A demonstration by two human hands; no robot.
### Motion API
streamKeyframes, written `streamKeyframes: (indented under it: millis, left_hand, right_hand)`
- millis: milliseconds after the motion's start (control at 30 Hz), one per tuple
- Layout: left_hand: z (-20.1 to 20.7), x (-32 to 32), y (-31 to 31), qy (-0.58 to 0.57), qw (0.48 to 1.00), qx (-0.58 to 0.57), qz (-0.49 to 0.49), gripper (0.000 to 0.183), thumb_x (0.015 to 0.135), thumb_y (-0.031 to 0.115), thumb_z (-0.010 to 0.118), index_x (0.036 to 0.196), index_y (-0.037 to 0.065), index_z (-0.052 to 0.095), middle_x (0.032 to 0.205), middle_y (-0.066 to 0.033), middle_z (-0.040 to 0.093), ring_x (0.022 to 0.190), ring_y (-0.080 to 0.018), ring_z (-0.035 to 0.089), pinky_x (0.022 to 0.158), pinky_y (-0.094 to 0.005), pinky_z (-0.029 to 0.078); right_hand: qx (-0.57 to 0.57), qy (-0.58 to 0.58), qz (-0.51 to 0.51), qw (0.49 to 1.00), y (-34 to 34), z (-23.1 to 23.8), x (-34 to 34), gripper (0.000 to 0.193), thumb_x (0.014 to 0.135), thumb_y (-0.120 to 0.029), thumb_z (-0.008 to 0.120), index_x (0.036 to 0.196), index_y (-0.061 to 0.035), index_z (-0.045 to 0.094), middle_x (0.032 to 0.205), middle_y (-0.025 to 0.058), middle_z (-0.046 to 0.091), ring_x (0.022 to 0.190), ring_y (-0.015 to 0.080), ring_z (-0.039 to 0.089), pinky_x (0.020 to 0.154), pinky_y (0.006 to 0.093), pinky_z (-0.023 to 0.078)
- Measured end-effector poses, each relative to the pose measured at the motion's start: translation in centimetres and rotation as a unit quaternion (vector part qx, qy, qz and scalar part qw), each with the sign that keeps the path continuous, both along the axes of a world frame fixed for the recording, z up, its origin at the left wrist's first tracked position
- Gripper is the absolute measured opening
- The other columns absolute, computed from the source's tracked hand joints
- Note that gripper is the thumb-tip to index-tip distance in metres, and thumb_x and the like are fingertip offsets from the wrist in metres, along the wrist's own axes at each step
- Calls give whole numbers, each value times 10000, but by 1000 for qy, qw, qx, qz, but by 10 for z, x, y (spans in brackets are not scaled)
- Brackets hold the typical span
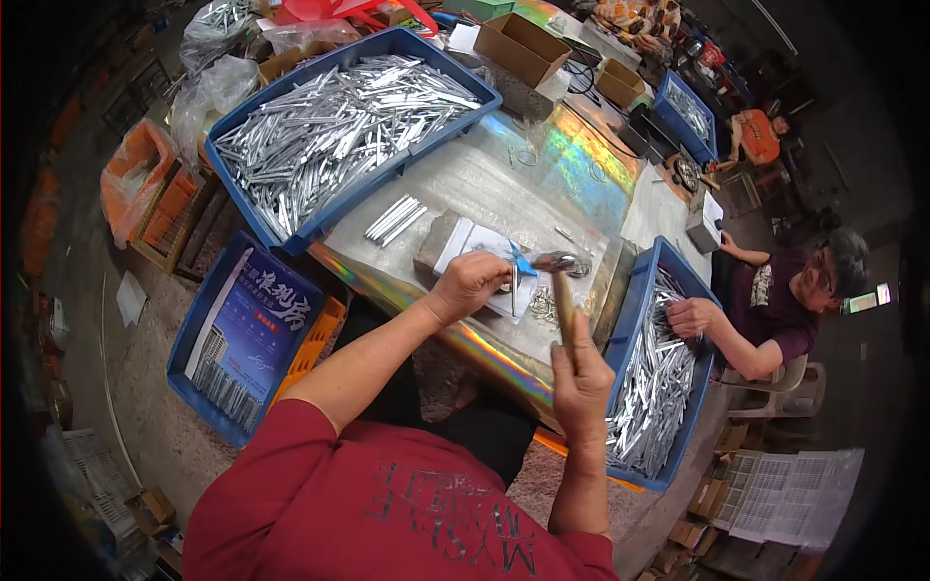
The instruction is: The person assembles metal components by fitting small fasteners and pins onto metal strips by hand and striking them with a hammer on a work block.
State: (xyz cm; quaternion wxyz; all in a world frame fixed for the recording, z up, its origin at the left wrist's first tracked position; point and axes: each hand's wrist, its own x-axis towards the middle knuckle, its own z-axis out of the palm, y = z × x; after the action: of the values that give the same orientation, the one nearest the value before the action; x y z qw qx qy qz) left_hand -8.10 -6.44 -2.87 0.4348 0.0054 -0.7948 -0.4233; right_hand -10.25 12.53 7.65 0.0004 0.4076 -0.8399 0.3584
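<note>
My left hand (472, 285) is closed in a pinch over a block (443, 235) partly covered with white paper. A slim silver metal strip (513, 293) stands upright at its fingertips. My right hand (582, 376) grips the wooden handle of a hammer (562, 302), whose metal head is raised beside a small blue piece (521, 259). Several strips (395, 221) lie side by side on the table, left of the block. Small metal rings or wires (543, 308) lie to the right of the block, too small to make out.
A large blue bin (351, 198) of silver strips stands far left; a second blue bin (690, 395) stands right. A co-worker (796, 300) has one hand in it. Lower left is a blue tray (182, 360). Farther back are a cardboard box (524, 48) and another person (760, 136).
</note>
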Motion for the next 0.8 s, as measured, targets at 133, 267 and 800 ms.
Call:
streamKeyframes:
  millis: [133,267,800]
  left_hand:
    - [-2,5,4,8,1000,9,13,127,649,34,628,745,23,545,648,-104,537,606,-258,534,532,-315,421]
    - [4,5,2,1,1000,-4,15,97,651,10,626,723,2,561,652,-104,559,599,-239,551,534,-285,429]
    - [29,9,0,-49,996,62,29,85,741,60,566,797,-4,568,659,-92,565,566,-145,532,515,-253,411]
  right_hand:
    - [-166,-193,-81,964,8,-10,-7,449,782,-20,495,1212,-27,367,660,23,494,490,64,419,451,192,352]
    - [-286,-387,-139,865,17,-41,-20,425,816,-50,436,1230,-70,343,578,-18,407,392,44,342,341,174,286]
    - [-107,-149,-267,946,38,-124,-38,292,777,-136,486,1048,-30,456,692,113,500,548,235,502,505,338,419]
